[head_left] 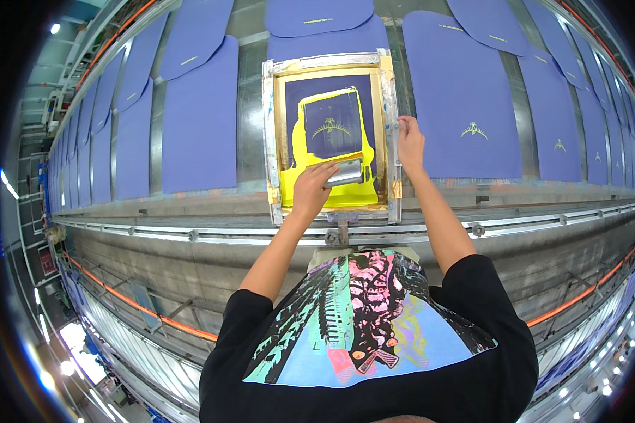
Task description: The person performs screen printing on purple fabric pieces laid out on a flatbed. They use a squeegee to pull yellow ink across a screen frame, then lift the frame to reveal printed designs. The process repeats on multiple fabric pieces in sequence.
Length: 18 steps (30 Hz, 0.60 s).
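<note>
A screen-printing frame (269, 127) lies over a blue fabric panel on the long table in front of me. Yellow ink (300, 137) rings the middle of its mesh and pools at the near end; a crest-like design shows in the central area. My left hand (314, 188) is closed around a grey metal squeegee (346, 173), which rests in the ink at the near part of the screen. With fingers closed on the frame's right edge, my right hand (410, 143) holds its metal rail. The squeegee's blade edge is partly hidden in the ink.
To the right, blue fabric panels (466, 84) bear yellow crest prints. More blue panels (201, 120) lie to the left. A metal rail (254, 233) runs along the table's near edge, and orange rails (144, 299) edge the walkway beside me.
</note>
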Each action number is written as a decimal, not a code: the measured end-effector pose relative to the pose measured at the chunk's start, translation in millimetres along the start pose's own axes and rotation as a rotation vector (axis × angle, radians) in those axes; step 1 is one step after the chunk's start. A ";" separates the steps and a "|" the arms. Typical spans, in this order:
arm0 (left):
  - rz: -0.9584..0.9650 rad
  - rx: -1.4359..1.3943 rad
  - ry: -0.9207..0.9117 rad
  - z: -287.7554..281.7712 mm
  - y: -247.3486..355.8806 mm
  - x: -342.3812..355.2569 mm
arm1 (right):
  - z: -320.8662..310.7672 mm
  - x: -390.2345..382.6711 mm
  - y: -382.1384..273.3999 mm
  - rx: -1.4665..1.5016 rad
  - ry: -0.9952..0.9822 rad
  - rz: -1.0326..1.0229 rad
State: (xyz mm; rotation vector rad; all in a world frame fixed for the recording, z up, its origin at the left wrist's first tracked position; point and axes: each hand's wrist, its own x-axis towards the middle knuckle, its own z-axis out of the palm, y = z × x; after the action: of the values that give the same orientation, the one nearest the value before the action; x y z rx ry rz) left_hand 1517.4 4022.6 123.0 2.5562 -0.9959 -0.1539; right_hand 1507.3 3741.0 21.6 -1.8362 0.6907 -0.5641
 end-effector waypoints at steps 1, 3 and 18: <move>0.002 -0.005 0.014 0.9 -0.6 -5.5 | -1.0 2.3 3.5 -0.025 0.003 -0.015; 0.017 0.020 -0.024 0.4 -2.0 -18.2 | 0.3 5.4 6.6 -0.054 0.007 0.001; -0.068 0.124 -0.165 -37.4 -71.0 205.6 | 7.1 1.9 0.4 -0.004 0.040 -0.005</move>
State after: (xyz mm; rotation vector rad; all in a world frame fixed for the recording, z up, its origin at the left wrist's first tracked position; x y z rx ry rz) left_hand 1723.3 3944.3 137.3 2.7280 -1.0073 -0.3366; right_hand 1513.3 3744.3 18.9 -1.8350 0.7146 -0.6049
